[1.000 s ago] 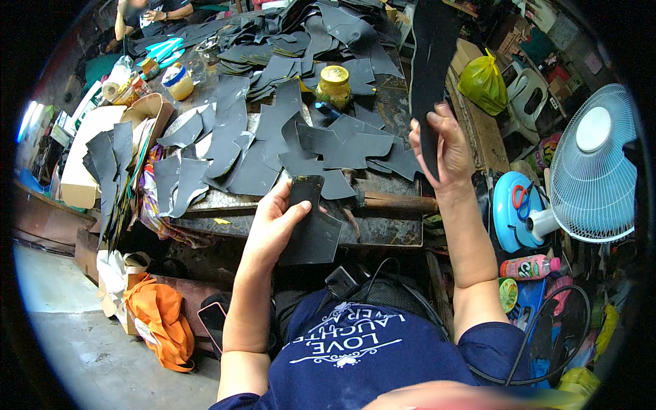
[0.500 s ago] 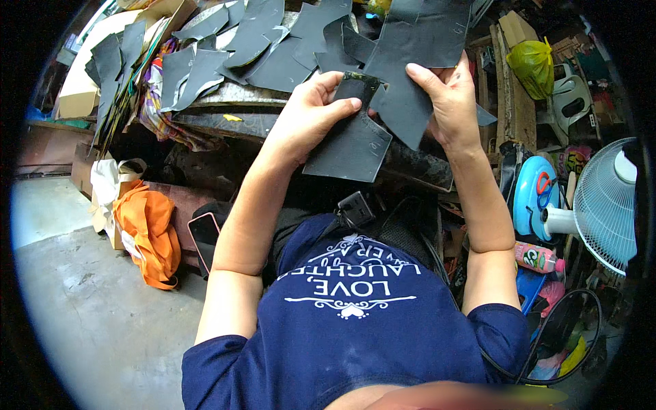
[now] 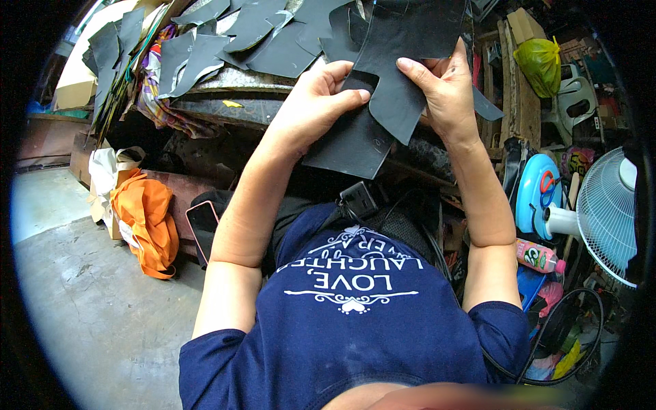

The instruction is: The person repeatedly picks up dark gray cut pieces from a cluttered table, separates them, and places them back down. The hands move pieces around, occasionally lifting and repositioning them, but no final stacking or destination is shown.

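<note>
Pinches the upper part of a black sheet piece (image 3: 352, 143) in the left hand (image 3: 322, 101), with the thumb on the near face and the other fingers bent behind, partly hidden. Grips a larger, curved black piece (image 3: 403, 37) in the right hand (image 3: 449, 96), between the thumb in front and fingers mostly out of sight behind. Holds both at the near side of the table (image 3: 205, 109), with the larger overlapping the other; cannot tell touching from slightly apart there. Loses the larger piece's upper end to the top of the view. Shows only part of a dark flap (image 3: 487, 106) beside the right wrist, and more black pieces (image 3: 270, 44) on the table, likewise cut off above. Cuts the fan (image 3: 605, 205) short at the dark right rim. Leaves a small boxy device (image 3: 362, 199) at the waist hard to make out.
</note>
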`<state>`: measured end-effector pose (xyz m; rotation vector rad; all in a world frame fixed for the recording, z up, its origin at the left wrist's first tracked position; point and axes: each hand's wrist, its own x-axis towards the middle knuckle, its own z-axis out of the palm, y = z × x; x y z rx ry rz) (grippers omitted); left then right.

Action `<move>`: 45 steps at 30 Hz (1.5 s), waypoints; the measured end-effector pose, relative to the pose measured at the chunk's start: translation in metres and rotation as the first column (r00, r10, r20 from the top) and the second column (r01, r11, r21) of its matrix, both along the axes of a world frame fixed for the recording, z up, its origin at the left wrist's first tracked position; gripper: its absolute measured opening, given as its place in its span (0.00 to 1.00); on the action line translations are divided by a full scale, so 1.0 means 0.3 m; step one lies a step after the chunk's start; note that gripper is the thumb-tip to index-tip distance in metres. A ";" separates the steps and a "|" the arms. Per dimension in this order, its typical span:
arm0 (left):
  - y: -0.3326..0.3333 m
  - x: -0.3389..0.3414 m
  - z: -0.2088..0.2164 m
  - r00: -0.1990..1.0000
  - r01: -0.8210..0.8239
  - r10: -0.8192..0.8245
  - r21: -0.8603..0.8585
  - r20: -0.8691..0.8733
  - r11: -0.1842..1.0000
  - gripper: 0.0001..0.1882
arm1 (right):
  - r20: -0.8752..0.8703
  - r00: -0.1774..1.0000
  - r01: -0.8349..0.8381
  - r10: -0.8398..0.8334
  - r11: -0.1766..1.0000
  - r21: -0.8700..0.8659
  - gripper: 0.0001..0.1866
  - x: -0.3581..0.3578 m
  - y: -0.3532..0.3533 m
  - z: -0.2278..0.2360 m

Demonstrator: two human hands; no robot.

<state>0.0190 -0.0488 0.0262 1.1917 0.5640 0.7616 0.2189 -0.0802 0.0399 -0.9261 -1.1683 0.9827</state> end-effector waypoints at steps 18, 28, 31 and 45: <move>-0.009 0.005 0.018 1.000 -0.026 0.026 0.009 -0.009 1.000 0.15 | 0.065 0.998 0.023 -0.022 1.000 -0.013 0.27 0.013 -0.002 -0.009; 0.020 0.038 0.014 0.994 -0.105 0.106 0.046 -0.035 0.993 0.14 | 0.017 0.999 -0.045 0.048 0.987 -0.155 0.29 0.017 -0.012 0.002; 0.016 0.035 0.010 0.992 -0.101 0.107 0.098 -0.066 0.990 0.14 | -0.008 0.994 -0.110 0.112 0.959 -0.259 0.29 0.023 -0.043 0.017; -0.005 0.068 0.018 0.993 -0.118 0.119 0.059 -0.025 0.991 0.15 | -0.053 0.998 0.008 -0.020 0.979 -0.204 0.27 -0.020 -0.090 -0.018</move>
